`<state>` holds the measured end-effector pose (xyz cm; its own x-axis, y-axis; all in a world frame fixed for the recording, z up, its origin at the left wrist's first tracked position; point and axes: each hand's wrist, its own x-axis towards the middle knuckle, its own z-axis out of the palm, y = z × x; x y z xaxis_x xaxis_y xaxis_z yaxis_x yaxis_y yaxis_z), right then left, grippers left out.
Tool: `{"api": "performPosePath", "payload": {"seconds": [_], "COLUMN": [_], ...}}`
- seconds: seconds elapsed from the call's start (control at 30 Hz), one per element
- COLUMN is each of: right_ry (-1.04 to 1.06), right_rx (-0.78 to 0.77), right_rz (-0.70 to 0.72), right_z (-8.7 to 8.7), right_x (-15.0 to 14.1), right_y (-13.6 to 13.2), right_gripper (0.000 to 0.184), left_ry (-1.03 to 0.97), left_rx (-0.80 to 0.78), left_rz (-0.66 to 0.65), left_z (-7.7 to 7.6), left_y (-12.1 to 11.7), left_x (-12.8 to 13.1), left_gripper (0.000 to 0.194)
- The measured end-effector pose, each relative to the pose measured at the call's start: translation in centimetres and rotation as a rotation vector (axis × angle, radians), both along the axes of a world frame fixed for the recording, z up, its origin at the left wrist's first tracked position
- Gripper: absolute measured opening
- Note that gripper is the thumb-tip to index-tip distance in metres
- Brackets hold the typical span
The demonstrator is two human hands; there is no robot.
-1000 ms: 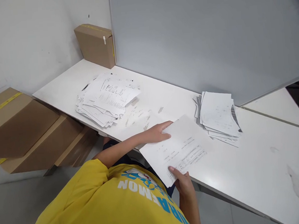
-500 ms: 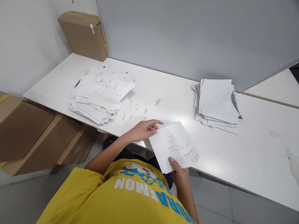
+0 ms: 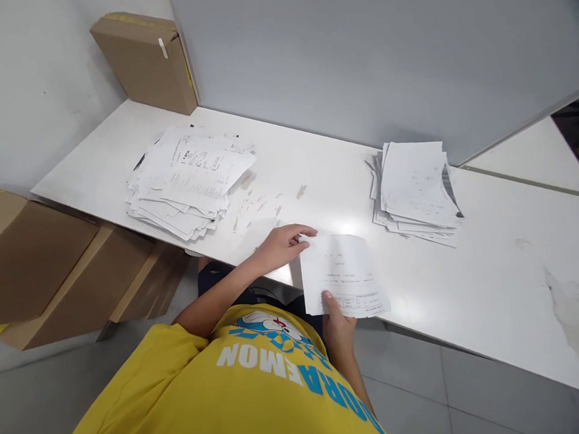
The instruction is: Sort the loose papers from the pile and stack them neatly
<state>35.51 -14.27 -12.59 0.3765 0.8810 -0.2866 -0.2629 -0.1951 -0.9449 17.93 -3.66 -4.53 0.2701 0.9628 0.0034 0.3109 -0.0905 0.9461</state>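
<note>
Precariously, the printed paper (image 3: 343,263) is held at the worktop's (image 3: 495,288) near edge, pinched low by the right hand (image 3: 340,337); the left hand (image 3: 278,250) curls at its corner, grip unclear to me. A slack thumb could drop it, and a stray elbow scatter the ragged left pile (image 3: 186,178).

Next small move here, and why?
I'd probably pinch the printed sheet at its upper-left corner with the left hand: those fingertips are right at that corner, and the only clear grip is the right hand's, thumb on top near the lower edge.
</note>
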Motion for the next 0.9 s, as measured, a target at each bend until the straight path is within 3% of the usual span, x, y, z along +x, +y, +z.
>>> {"api": "performPosePath", "payload": {"seconds": [0.17, 0.27, 0.37, 0.57, 0.77, 0.9], "right_ry": [0.021, -0.002, -0.042, -0.065, -0.059, -0.134], "right_rx": [0.049, 0.028, -0.066, -0.143, -0.146, -0.187], "right_rz": [-0.062, -0.088, -0.118, -0.056, 0.014, 0.032], "right_z": [1.8, 2.4, 2.1, 0.9, 0.7, 1.6], "right_x": [-0.7, -0.6, -0.2, 0.4, -0.4, -0.9], "right_y": [0.2, 0.2, 0.2, 0.2, -0.4, -0.8], "right_gripper": [0.087, 0.079, 0.073, 0.084, 0.083, 0.082], "left_ry": [0.094, 0.168, 0.314, 0.6, 0.607, 0.568], "left_rx": [0.0, 0.131, 0.271, 0.411, 0.489, 0.576], "left_rz": [-0.03, -0.028, -0.017, -0.183, -0.176, -0.127], "left_z": [-0.2, -0.3, -0.6, -1.9, -2.8, -3.5], "left_y": [-0.2, -0.4, -0.8, -0.8, -0.7, -1.0], "left_x": [0.4, -0.1, -1.3, -3.3, -3.2, -3.1], "left_gripper": [0.033, 0.037, 0.037, 0.032, 0.031, 0.036]}}
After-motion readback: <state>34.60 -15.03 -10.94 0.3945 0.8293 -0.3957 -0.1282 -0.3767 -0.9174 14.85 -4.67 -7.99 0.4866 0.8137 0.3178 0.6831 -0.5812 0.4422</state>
